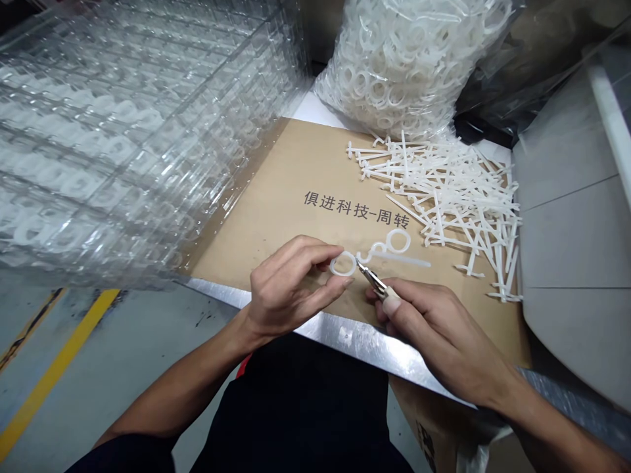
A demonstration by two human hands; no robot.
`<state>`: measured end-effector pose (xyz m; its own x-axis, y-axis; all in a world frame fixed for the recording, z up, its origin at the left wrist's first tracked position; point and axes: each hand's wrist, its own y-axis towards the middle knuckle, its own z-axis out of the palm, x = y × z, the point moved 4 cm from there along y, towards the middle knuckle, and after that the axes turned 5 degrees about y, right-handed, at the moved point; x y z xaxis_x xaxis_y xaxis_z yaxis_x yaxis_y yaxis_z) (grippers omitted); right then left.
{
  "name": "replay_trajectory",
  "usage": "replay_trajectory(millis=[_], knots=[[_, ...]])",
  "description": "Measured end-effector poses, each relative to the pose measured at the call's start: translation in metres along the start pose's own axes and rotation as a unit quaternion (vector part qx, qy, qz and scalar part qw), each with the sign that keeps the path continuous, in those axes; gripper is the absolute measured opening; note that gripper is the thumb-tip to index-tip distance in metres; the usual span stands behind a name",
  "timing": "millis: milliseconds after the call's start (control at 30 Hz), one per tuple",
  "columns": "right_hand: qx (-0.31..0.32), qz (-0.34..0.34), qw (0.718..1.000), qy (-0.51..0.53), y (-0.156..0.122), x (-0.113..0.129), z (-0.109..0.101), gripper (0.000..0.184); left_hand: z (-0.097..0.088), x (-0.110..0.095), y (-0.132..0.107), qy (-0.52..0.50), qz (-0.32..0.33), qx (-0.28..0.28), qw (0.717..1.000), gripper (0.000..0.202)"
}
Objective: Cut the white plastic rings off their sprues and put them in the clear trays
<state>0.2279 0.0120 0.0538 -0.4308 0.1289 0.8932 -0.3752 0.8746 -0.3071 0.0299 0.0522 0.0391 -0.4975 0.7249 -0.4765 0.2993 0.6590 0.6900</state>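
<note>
My left hand (290,286) pinches a white plastic ring (342,264) between thumb and fingertips. My right hand (434,328) grips small side-cutting pliers (374,282), whose metal tips touch the ring's edge. Just beyond the tips, a white moulded plastic runner with rings on it (389,253) lies on a brown cardboard sheet (276,171). Farther right on the cardboard sits a loose heap of white plastic runners (444,203). Behind that heap stands a clear bag full of white plastic rings (409,59).
Stacked clear blister trays holding white rings (123,144) rise at the left. The steel table edge (345,335) runs beneath my wrists. A grey panel (576,197) stands at the right. Below on the left lies a grey floor with a yellow line (59,368).
</note>
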Motion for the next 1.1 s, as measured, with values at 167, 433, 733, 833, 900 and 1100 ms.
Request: replay_trajectory(millis=[167, 433, 733, 833, 900, 1100], knots=[[-0.002, 0.001, 1.0, -0.002, -0.0006, -0.0005, -0.0002, 0.039, 0.0001, -0.0005, 0.0007, -0.001, 0.0, 0.002, 1.0, 0.027], [-0.001, 0.002, 1.0, -0.005, -0.0007, 0.0003, 0.0001, 0.039, 0.0004, -0.0001, -0.0001, -0.004, 0.003, 0.008, 1.0, 0.027], [-0.005, 0.001, 1.0, -0.018, -0.0009, 0.0013, -0.0003, 0.038, 0.0005, 0.0002, 0.0, -0.009, -0.001, 0.017, 1.0, 0.024], [-0.007, -0.002, 1.0, -0.027, -0.0014, 0.0013, -0.0003, 0.037, 0.0007, 0.0006, -0.0004, -0.015, 0.002, 0.015, 1.0, 0.025], [-0.009, -0.005, 0.999, -0.034, -0.0011, 0.0014, 0.0, 0.036, 0.0009, 0.0007, -0.0006, -0.019, 0.005, 0.014, 1.0, 0.026], [-0.012, -0.006, 0.998, -0.065, -0.0008, 0.0022, 0.0, 0.036, 0.0016, 0.0004, -0.0003, -0.013, 0.008, 0.02, 1.0, 0.026]])
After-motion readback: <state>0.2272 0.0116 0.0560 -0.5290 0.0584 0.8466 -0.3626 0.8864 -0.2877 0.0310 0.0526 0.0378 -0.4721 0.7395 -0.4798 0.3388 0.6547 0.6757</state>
